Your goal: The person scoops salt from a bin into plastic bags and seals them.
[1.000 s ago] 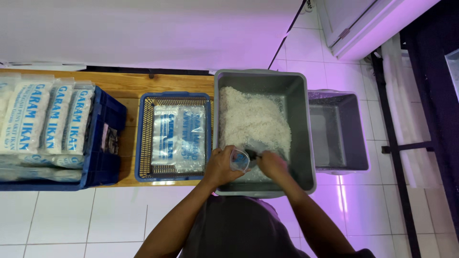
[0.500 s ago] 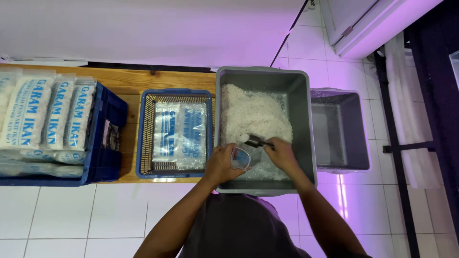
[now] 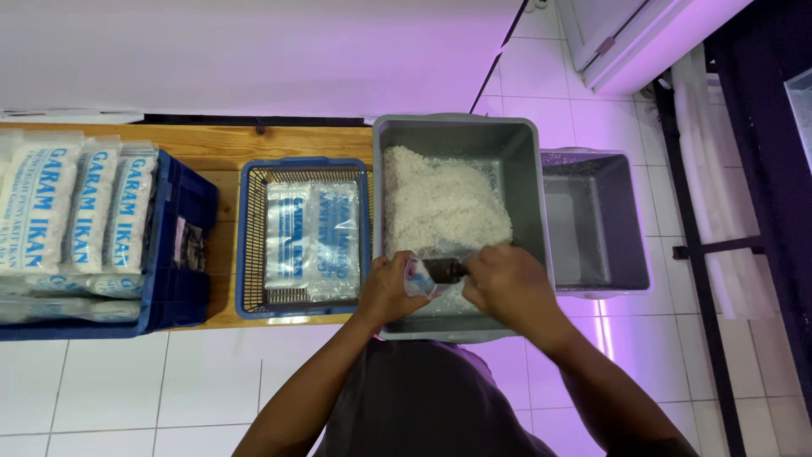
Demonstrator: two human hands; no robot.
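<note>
Two hands work over the grey bin [image 3: 524,169]: left hand [image 3: 391,288] in closed grip on a clear bag [image 3: 419,277]; right hand [image 3: 507,283] closed around a dark scoop [image 3: 444,270].

White-and-blue filled bags [image 3: 76,211] stand in the left crate; flat, seemingly empty ones [image 3: 313,239] fill the basket.
</note>
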